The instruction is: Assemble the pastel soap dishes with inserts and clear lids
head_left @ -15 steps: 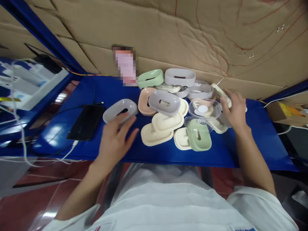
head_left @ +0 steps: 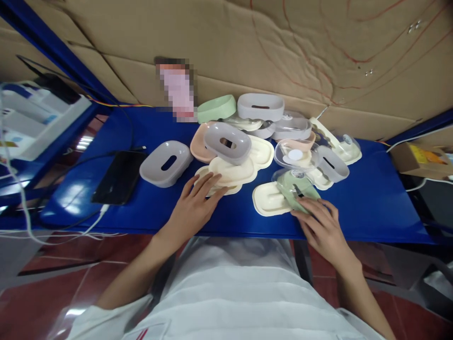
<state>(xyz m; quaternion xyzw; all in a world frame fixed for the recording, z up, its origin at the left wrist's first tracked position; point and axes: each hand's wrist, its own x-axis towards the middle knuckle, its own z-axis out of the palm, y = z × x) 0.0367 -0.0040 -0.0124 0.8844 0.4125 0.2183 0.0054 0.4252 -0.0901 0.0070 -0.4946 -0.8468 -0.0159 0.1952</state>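
1. Left hand (head_left: 193,208) is laid flat, fingers (head_left: 208,184) spread and released, tips resting on the near edge of the cream tray (head_left: 231,174); nothing is grasped.
2. Right hand (head_left: 323,229) is laid on the near-right end of the green soap dish (head_left: 297,193); fingers extended over it, loosely in contact. Whether it is actually gripped cannot be told.
3. Key relation: the green soap dish lies just ahead and slightly left of the right hand's fingertips, long axis running diagonally from far-left to near-right. The right hand is clearly nearer; the left is well apart from it.
4. Green soap dish: pale green oval, dark slot on top, partly overlapped by a clear lid (head_left: 287,177), resting against a cream base (head_left: 267,199).
5. Location: near edge of the blue worktop (head_left: 371,203), front right of the pile.
6. Also seen: grey dish (head_left: 166,163) alone to the left, a second grey dish (head_left: 227,142) on top of the pile, black phone (head_left: 118,177) further left.
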